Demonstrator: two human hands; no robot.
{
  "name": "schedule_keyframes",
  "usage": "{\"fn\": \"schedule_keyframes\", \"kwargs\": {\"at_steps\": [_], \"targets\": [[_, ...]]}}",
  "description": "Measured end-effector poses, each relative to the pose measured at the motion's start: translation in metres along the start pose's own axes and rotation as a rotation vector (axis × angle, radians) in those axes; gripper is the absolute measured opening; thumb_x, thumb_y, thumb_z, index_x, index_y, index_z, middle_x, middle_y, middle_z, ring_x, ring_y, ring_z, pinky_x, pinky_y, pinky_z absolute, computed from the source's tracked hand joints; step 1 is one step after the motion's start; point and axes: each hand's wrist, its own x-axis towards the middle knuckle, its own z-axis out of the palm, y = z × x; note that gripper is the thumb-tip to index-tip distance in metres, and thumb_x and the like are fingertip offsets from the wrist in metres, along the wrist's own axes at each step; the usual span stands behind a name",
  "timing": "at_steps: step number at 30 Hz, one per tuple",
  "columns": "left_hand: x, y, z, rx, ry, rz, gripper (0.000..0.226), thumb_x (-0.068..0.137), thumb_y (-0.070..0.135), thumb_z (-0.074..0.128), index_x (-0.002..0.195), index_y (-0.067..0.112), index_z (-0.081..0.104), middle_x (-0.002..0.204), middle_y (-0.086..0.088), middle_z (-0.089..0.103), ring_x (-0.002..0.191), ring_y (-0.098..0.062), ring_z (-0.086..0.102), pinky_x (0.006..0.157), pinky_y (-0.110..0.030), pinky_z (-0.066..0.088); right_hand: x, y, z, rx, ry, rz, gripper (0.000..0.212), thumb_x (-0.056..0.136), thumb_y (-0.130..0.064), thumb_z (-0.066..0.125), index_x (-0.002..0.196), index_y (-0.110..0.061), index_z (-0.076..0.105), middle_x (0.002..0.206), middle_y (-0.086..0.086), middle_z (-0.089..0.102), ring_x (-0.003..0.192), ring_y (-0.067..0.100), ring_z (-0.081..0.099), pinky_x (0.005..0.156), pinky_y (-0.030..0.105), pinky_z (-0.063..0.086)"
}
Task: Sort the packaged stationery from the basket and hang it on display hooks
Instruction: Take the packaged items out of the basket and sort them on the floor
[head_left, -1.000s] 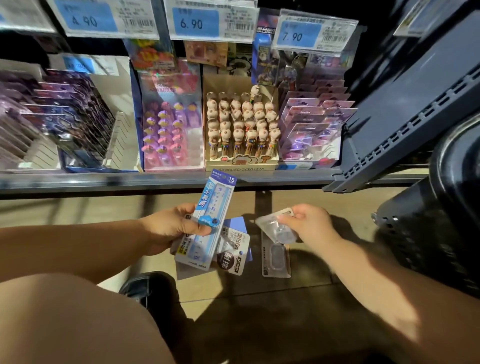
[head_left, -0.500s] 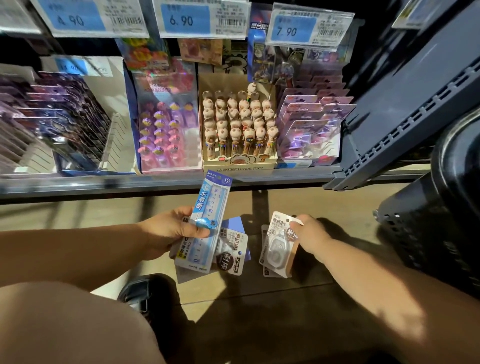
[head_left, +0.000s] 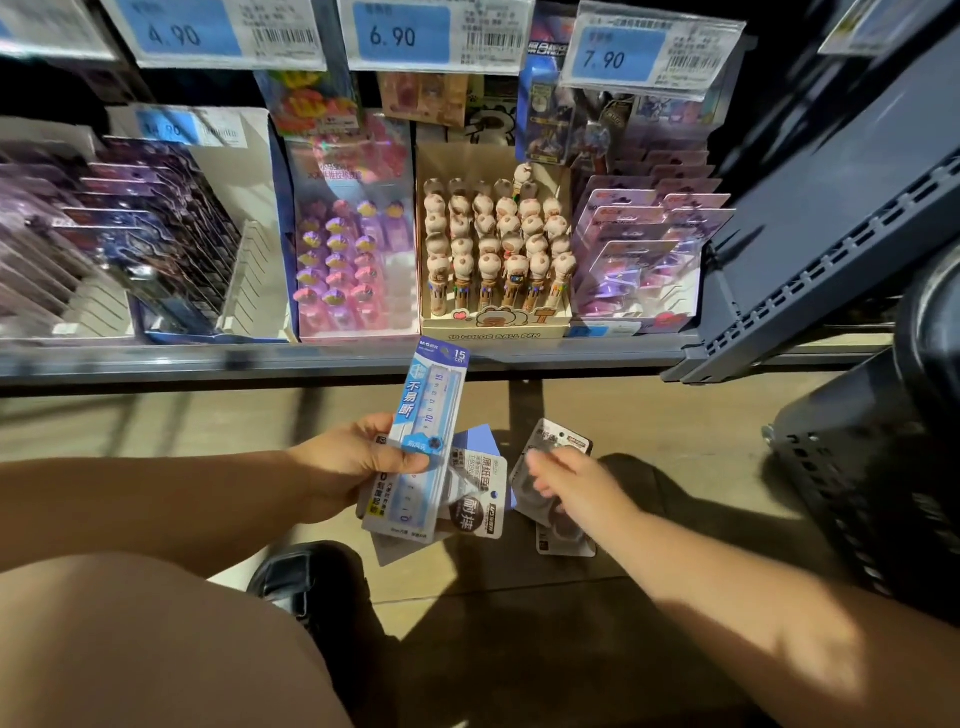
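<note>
The left hand (head_left: 353, 467) grips a small fan of packs. Its thumb lies across the front of a long blue ruler pack (head_left: 434, 405), which points up and a bit to the right. Behind the ruler, in the same hand, is a grey tape pack (head_left: 475, 506) with a dark round sticker. Behind that one, a blue card (head_left: 480, 439) pokes out.

The right hand (head_left: 576, 488) is just beside the fan, low over the floor (head_left: 675, 426). It is blurry. Its fingers reach over a clear pack with a grey card (head_left: 563, 441). I cannot tell if it is gripping that pack or only touching it. A second small pack (head_left: 569, 543) lies flat on the floor, partly under the wrist.

A bent knee (head_left: 130, 649) fills the lower left corner, and a black shoe (head_left: 306, 577) is on the floor beside it.

The black basket (head_left: 852, 493) with holes in its side stands to the right, well apart from the hands.

Past the hands runs a low shelf (head_left: 311, 361). On it stands a box of pens with little round heads (head_left: 493, 327), between pink and purple packs. Above hang blue price tags (head_left: 400, 34) that say 4.90, 6.90 and 7.90.
</note>
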Motion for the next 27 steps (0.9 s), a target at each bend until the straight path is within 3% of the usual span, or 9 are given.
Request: {"fn": "schedule_keyframes", "kwargs": {"at_steps": [3, 5, 7, 15, 18, 20, 22, 25, 27], "targets": [[0.001, -0.004, 0.001, -0.024, -0.022, 0.011, 0.074, 0.027, 0.028, 0.1, 0.097, 0.022, 0.077, 0.106, -0.011, 0.073, 0.092, -0.027, 0.072, 0.072, -0.04, 0.058, -0.011, -0.002, 0.016, 0.057, -0.156, 0.021, 0.033, 0.085, -0.043, 0.068, 0.103, -0.017, 0.058, 0.107, 0.005, 0.064, 0.095, 0.018, 0.061, 0.08, 0.028, 0.051], [0.0, -0.005, 0.001, -0.029, -0.038, 0.009, 0.071, 0.029, 0.029, 0.1, 0.095, 0.022, 0.077, 0.106, -0.011, 0.073, 0.092, -0.027, 0.071, 0.073, -0.04, 0.057, -0.012, -0.001, 0.021, 0.068, -0.165, 0.033, 0.045, 0.078, -0.037, 0.077, 0.109, -0.012, 0.055, 0.108, 0.009, 0.06, 0.09, 0.016, 0.057, 0.071, 0.024, 0.048], [0.0, -0.006, 0.002, -0.035, -0.048, 0.0, 0.072, 0.031, 0.029, 0.1, 0.098, 0.021, 0.076, 0.108, -0.012, 0.072, 0.094, -0.027, 0.071, 0.075, -0.04, 0.056, -0.01, 0.003, 0.021, 0.03, -0.131, 0.041, 0.047, 0.074, -0.037, 0.081, 0.106, -0.013, 0.055, 0.11, 0.012, 0.061, 0.09, 0.018, 0.056, 0.073, 0.026, 0.047], [0.002, -0.004, 0.017, -0.068, -0.077, -0.024, 0.106, 0.023, 0.026, 0.101, 0.12, 0.012, 0.061, 0.113, -0.015, 0.07, 0.098, -0.029, 0.068, 0.076, -0.039, 0.056, -0.002, 0.009, 0.01, 0.101, -0.11, 0.145, 0.035, 0.071, -0.033, 0.084, 0.085, -0.018, 0.055, 0.085, 0.005, 0.064, 0.067, 0.014, 0.048, 0.056, 0.025, 0.036], [0.004, -0.003, 0.019, -0.069, -0.077, -0.031, 0.112, 0.025, 0.025, 0.101, 0.126, 0.01, 0.056, 0.113, -0.015, 0.07, 0.099, -0.029, 0.068, 0.077, -0.041, 0.055, 0.0, 0.01, 0.004, 0.124, -0.077, 0.116, 0.028, 0.074, -0.028, 0.081, 0.079, -0.018, 0.056, 0.077, 0.003, 0.061, 0.062, 0.012, 0.048, 0.056, 0.024, 0.036], [0.005, -0.003, 0.02, -0.082, -0.076, -0.031, 0.111, 0.024, 0.025, 0.101, 0.125, 0.01, 0.056, 0.109, -0.014, 0.071, 0.094, -0.028, 0.07, 0.072, -0.039, 0.057, -0.001, 0.008, 0.002, 0.192, -0.053, 0.108, 0.022, 0.079, -0.021, 0.078, 0.077, -0.018, 0.056, 0.071, 0.0, 0.061, 0.056, 0.009, 0.049, 0.049, 0.018, 0.038], [0.006, -0.003, 0.021, -0.095, -0.067, -0.022, 0.112, 0.023, 0.026, 0.101, 0.124, 0.01, 0.055, 0.107, -0.013, 0.071, 0.091, -0.027, 0.071, 0.069, -0.037, 0.058, 0.002, 0.009, 0.004, 0.3, -0.017, 0.107, 0.019, 0.082, -0.013, 0.075, 0.082, -0.017, 0.057, 0.077, 0.0, 0.062, 0.057, 0.009, 0.05, 0.044, 0.016, 0.039], [0.006, -0.003, 0.02, -0.099, -0.067, 0.003, 0.11, 0.024, 0.027, 0.101, 0.123, 0.011, 0.055, 0.108, -0.014, 0.071, 0.092, -0.028, 0.07, 0.07, -0.038, 0.058, 0.004, 0.01, 0.006, 0.356, 0.009, 0.144, 0.034, 0.077, -0.017, 0.081, 0.093, -0.024, 0.052, 0.103, 0.002, 0.062, 0.071, 0.015, 0.057, 0.055, 0.023, 0.046], [0.005, -0.004, 0.019, -0.11, -0.064, 0.003, 0.11, 0.024, 0.026, 0.101, 0.123, 0.012, 0.057, 0.11, -0.014, 0.07, 0.093, -0.028, 0.07, 0.071, -0.039, 0.057, 0.006, 0.01, 0.007, 0.329, -0.017, 0.151, 0.035, 0.075, -0.019, 0.082, 0.096, -0.022, 0.053, 0.103, 0.005, 0.064, 0.065, 0.015, 0.056, 0.052, 0.024, 0.043]]}}
